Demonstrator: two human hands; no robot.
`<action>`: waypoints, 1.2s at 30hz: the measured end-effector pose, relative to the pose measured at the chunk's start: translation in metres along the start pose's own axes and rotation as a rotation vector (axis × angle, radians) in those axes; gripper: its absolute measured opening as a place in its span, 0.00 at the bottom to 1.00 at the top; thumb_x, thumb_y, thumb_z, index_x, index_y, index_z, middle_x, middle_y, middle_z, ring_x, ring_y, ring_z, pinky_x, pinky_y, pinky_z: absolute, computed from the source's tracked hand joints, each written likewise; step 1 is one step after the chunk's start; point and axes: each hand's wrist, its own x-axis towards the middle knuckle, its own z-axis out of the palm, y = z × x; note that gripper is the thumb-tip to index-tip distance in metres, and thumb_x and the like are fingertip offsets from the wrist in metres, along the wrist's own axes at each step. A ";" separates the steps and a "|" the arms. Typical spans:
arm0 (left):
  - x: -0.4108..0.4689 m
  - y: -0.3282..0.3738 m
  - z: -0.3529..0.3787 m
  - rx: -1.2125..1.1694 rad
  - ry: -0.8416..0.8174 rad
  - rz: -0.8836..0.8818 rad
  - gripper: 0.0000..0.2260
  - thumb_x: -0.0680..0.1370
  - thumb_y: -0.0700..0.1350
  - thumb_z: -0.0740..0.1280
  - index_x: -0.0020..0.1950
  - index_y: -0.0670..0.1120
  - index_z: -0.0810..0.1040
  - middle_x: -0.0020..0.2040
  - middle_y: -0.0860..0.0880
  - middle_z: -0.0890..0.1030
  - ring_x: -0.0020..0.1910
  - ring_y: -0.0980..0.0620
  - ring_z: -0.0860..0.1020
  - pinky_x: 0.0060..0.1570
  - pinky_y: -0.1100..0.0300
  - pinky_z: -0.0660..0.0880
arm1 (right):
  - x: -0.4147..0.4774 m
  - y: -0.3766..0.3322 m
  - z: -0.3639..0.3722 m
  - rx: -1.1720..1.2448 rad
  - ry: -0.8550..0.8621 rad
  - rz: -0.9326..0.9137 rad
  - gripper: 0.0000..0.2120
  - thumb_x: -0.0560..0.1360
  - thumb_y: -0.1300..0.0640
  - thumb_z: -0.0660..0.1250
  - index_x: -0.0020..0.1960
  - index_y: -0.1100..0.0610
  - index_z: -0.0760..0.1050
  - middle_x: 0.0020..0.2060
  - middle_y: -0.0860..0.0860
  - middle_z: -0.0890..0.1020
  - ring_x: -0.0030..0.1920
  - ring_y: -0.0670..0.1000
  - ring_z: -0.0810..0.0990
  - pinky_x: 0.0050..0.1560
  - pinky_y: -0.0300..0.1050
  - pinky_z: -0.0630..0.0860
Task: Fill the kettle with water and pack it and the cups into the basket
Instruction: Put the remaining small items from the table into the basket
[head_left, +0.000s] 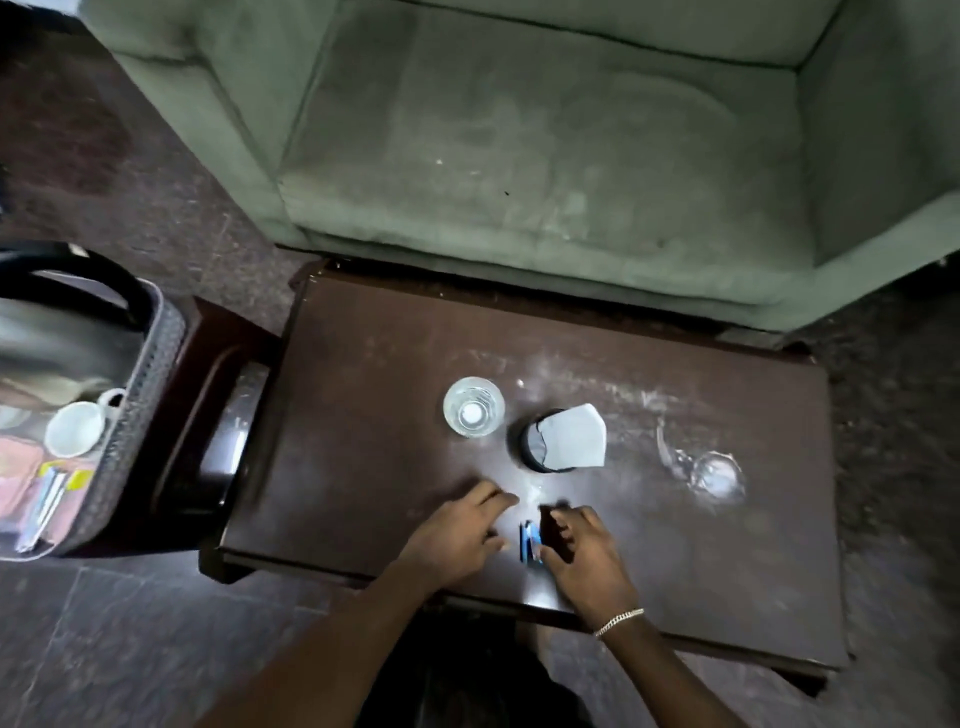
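The right hand (587, 551) pinched a small blue object (529, 540) on the table (363, 389); the left hand (457, 535) rested there, fingers apart. A white cup (75, 428) lay in the basket (135, 405) left of the table.

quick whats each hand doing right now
left hand: open, holding nothing
right hand: fingers curled, pinching a small blue object

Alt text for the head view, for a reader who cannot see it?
The left hand and right hand are at the near edge of a dark table, a small blue object between them. Farther back stand a clear glass and a dark round container; a white cup sits in the basket at left.
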 end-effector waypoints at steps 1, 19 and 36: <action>0.005 0.004 0.006 0.026 -0.028 0.017 0.27 0.77 0.47 0.72 0.74 0.54 0.69 0.70 0.55 0.68 0.56 0.46 0.81 0.61 0.47 0.77 | -0.003 0.009 0.004 -0.023 -0.008 0.032 0.26 0.69 0.54 0.78 0.65 0.52 0.76 0.55 0.46 0.75 0.55 0.49 0.80 0.59 0.49 0.78; 0.028 0.006 0.028 0.215 -0.163 0.102 0.07 0.79 0.44 0.64 0.55 0.46 0.77 0.58 0.46 0.72 0.48 0.40 0.80 0.47 0.46 0.76 | -0.004 0.016 0.051 -0.205 -0.016 -0.010 0.19 0.75 0.52 0.69 0.63 0.60 0.75 0.63 0.58 0.76 0.63 0.59 0.75 0.63 0.50 0.72; -0.054 -0.047 -0.088 0.163 0.112 0.022 0.09 0.81 0.48 0.64 0.56 0.44 0.77 0.56 0.46 0.75 0.48 0.40 0.80 0.46 0.43 0.75 | 0.024 -0.117 0.056 -0.192 -0.041 -0.346 0.13 0.73 0.54 0.71 0.56 0.56 0.79 0.51 0.52 0.79 0.52 0.53 0.80 0.51 0.45 0.76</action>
